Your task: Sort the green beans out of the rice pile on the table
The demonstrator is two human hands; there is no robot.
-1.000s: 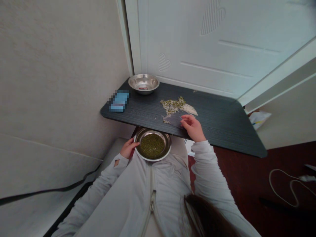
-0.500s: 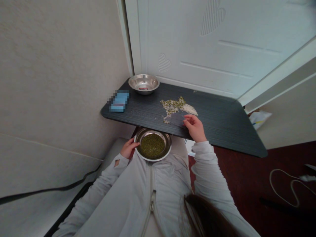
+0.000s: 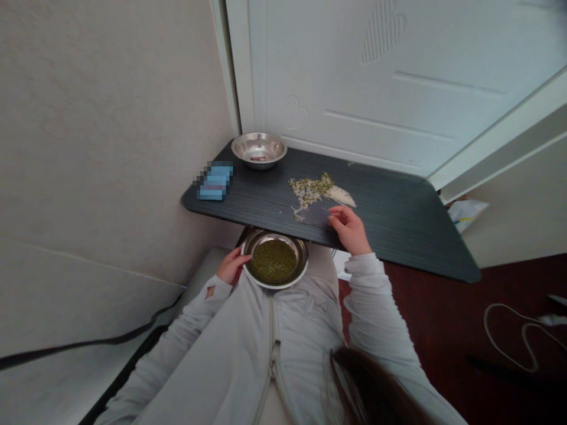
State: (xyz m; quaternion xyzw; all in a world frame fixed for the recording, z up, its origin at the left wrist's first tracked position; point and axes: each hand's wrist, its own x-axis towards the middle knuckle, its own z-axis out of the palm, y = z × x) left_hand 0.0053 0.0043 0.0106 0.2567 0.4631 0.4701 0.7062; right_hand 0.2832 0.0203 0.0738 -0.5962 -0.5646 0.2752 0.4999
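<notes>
My left hand (image 3: 231,265) grips the left rim of a steel bowl (image 3: 303,273) on my lap, thumb over the edge. Small green beans (image 3: 273,261), like mung beans, cover its bottom. Over the table's near edge, my right hand (image 3: 349,229) is closed in a pinch on what looks like a thin clear plastic sheet (image 3: 315,215); its outline is faint. Just beyond the fingers lies a heap of white rice grains (image 3: 341,196). Left of that, a mixed patch of rice and green beans (image 3: 309,190) spreads over the dark tabletop.
An unfilled steel bowl (image 3: 259,152) stands at the table's back left. Near it lies a blurred-out blue item (image 3: 215,182). The dark table (image 3: 398,224) meets a white door (image 3: 345,77) behind and a wall at left. A white cable (image 3: 509,307) lies on the red floor.
Almost nothing differs. Both hands keep their places, and the grains lie as before; the view has shifted very slightly.
</notes>
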